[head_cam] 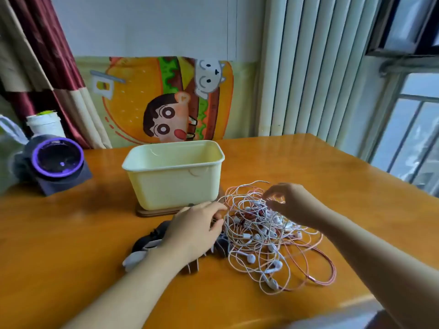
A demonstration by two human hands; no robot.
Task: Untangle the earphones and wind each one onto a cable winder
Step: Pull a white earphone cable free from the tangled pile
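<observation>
Step one here, nothing's wound yet. The earphones [266, 236] sit in one big knot on the tabletop [71, 233], just right of the winders [145, 242]. Right hand [288, 203] has its fingers [275, 189] curled, pinching a strand at the knot's top. Left hand [197, 230] sits bent at the knot's edge; can't tell if it grips anything. Next, I'd guess: find one loose end and ease it out slowly.

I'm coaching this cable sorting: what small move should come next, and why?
Probably raise the right hand a little, drawing up the strand it seems to pinch, while the left hand steadies the earphone tangle at its left edge: the cables lie in one knotted heap, no earphone freed yet.
</observation>
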